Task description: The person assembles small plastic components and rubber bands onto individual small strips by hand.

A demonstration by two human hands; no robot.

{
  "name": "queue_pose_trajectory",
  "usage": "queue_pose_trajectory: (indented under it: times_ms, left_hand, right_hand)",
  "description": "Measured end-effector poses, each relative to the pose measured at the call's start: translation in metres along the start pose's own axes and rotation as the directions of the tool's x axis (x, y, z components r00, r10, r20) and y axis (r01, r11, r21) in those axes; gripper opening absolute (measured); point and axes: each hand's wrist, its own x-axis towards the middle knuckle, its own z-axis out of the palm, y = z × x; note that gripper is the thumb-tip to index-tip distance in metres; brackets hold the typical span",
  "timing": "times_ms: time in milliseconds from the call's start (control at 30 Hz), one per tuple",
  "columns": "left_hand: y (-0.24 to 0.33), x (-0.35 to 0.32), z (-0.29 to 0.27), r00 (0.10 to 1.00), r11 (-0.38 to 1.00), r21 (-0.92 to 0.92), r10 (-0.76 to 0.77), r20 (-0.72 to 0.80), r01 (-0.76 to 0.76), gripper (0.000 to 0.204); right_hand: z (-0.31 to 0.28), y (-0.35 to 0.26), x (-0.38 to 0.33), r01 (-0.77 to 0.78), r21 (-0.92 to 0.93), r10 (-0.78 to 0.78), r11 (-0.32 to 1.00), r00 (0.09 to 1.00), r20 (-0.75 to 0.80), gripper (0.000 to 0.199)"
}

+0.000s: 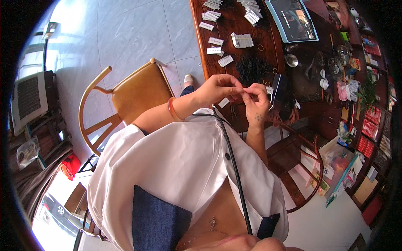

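Note:
My left hand and my right hand meet above the near edge of the dark wooden table, fingertips pinched together. Whatever lies between them is too small to make out. Just beyond my fingers is a bundle of thin black strings. A white tag lies partly hidden below my left hand. Farther up the table sit a stack of white tags, a fanned pile of tags and several loose tags along the left edge.
A light-blue-framed tablet lies at the table's far side. A dark box stands right of my right hand. Small yellowish rings lie about. A wooden chair is at left, another chair at right. Shelves line the right.

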Motion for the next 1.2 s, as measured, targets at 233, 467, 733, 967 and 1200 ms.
queue_pose_trajectory:
  times_ms: [233, 467, 733, 967, 1200]
  left_hand:
    - [0.004, 0.0, -0.006, 0.994, 0.996, -0.017, -0.09, 0.055, 0.091, 0.014]
    - [-0.017, 0.008, -0.014, 0.995, 0.997, -0.079, 0.034, 0.099, -0.026, 0.01]
    - [0.004, 0.0, -0.01, 0.997, 0.924, 0.376, -0.075, -0.008, 0.073, 0.015]
    - [-0.003, 0.005, -0.018, 0.985, 0.989, 0.037, -0.145, 0.097, 0.143, 0.02]
    - [-0.018, 0.004, -0.022, 0.986, 0.986, -0.103, -0.117, 0.12, 0.13, 0.022]
  right_hand:
    - [-0.006, -0.001, -0.001, -0.116, 0.187, 0.094, 0.975, 0.988, 0.12, 0.01]
    - [-0.008, -0.003, -0.001, -0.131, 0.231, 0.103, 0.964, 0.986, 0.131, 0.009]
    - [-0.01, -0.004, 0.0, -0.149, 0.213, 0.139, 0.966, 0.988, 0.061, 0.009]
    - [-0.011, -0.006, 0.01, -0.206, 0.231, 0.208, 0.951, 0.978, 0.016, 0.011]
    - [-0.008, -0.002, 0.014, -0.285, 0.288, 0.292, 0.914, 0.956, 0.02, 0.011]
